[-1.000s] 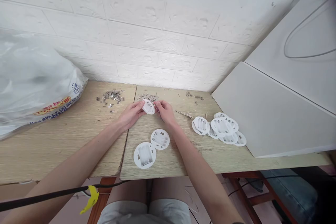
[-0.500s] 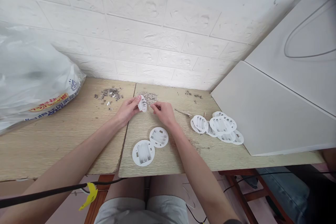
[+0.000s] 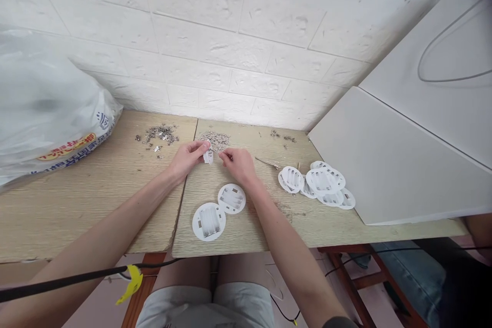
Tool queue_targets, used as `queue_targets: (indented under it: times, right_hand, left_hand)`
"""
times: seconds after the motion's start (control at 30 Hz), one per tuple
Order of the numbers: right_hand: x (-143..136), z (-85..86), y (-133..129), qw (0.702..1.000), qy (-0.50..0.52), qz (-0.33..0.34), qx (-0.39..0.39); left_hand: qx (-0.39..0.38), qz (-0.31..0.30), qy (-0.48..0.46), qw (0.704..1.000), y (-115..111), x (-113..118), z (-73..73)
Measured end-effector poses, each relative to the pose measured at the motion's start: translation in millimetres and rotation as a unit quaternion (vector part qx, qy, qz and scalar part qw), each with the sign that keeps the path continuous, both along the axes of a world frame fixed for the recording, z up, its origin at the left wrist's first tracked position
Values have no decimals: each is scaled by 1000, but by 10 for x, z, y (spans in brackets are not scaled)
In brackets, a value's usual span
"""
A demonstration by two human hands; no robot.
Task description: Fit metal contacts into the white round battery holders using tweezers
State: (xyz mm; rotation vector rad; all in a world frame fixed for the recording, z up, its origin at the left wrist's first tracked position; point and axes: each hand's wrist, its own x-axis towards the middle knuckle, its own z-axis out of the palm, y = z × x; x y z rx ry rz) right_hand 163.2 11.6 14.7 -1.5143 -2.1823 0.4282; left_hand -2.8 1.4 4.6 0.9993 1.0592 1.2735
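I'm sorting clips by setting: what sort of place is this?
Probably a small workshop or home assembly spot: piles of small metal parts and white plastic discs lie on a wooden table against a wall.

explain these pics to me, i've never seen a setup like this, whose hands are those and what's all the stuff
There is no machine here: one person works bare-handed, and every picture comes from a camera worn on their head, looking forward and down. The left hand holds a white plastic piece. The right hand is close beside it; whether it pinches something is too small to tell. On the wooden table lie two white discs, a heap of similar discs, small metal bits and a large plastic bag.
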Motion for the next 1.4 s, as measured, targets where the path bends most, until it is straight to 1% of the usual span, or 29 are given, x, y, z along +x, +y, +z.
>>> queue_targets:
  times: [0.27, 0.37, 0.43, 0.6, 0.67, 0.87, 1.1, 1.4]
  right_hand:
    - [-31, 15, -43, 990, -121, -7, 65]
    - [-42, 24, -60, 987, -147, 0, 70]
    - [-48, 33, -70, 987, -148, 1, 65]
    - [-41, 66, -71, 994, -103, -15, 45]
    - [-24, 77, -63, 996, -81, -19, 36]
    - [15, 78, -48, 998, -47, -23, 31]
    - [-11, 70, -56, 998, -63, -21, 17]
    - [-8, 36, -48, 997, -74, -21, 19]
  left_hand:
    - [19, -6, 83, 996, 3, -15, -41]
    - [28, -7, 117, 993, -2, -10, -44]
    - [26, -10, 105, 994, -2, -4, -36]
    - [6, -37, -15, 999, 5, 5, 3]
    - [3, -46, -39, 998, 5, 4, 18]
    - [2, -30, -57, 998, 0, -14, 35]
    - [1, -41, -54, 998, 11, -15, 15]
    - [1, -36, -50, 998, 7, -12, 5]
